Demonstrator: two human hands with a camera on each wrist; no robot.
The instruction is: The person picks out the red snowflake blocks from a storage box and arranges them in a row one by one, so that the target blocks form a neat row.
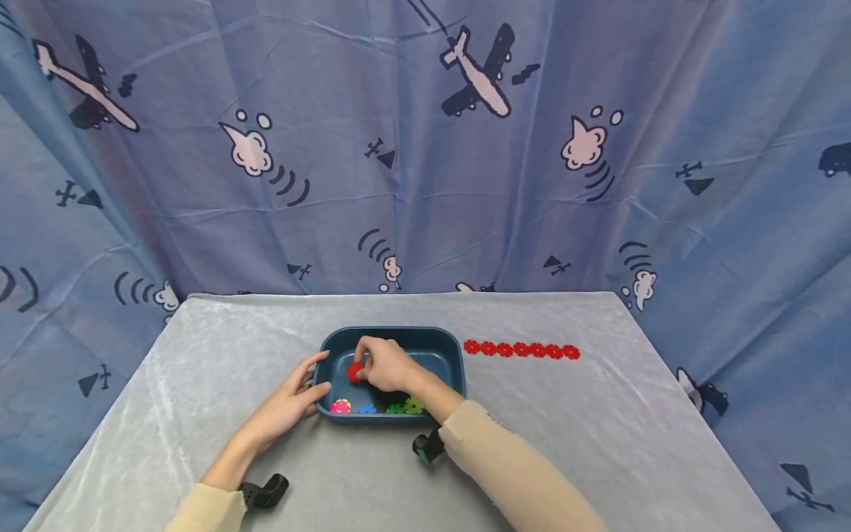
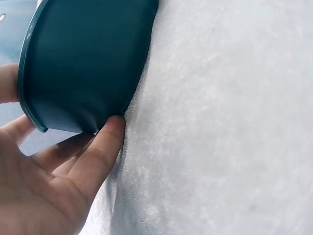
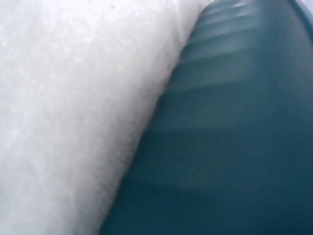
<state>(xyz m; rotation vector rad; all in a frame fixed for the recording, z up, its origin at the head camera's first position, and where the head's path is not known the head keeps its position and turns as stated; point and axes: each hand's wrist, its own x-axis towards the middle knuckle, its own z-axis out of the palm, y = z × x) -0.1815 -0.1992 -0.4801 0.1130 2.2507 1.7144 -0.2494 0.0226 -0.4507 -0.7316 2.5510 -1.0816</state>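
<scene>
A dark teal plastic tray [image 1: 425, 334] stands on the table. My left hand [image 1: 286, 405] holds its left end, the thumb over the rim and the other fingers around the outside wall. In the left wrist view those fingers [image 2: 93, 161] lie against the tray's wall [image 2: 83, 63], low by the cloth. My right hand [image 1: 388, 366] reaches inside and pinches a red flower-shaped disc [image 1: 354, 372] between thumb and forefinger. Along the near inner side lie a pink disc [image 1: 340, 406], a blue disc [image 1: 367, 408] and green discs [image 1: 414, 405]. The right wrist view shows only the tray's outer wall [image 3: 210, 147] and cloth.
Right of the tray, several red flower-shaped discs [image 1: 521, 349] form a straight row, edge to edge. A pale grey cloth [image 1: 598, 443] covers the table. Behind it hangs a blue curtain [image 1: 425, 185] printed with planes. Each wrist wears a black camera mount [image 1: 266, 491].
</scene>
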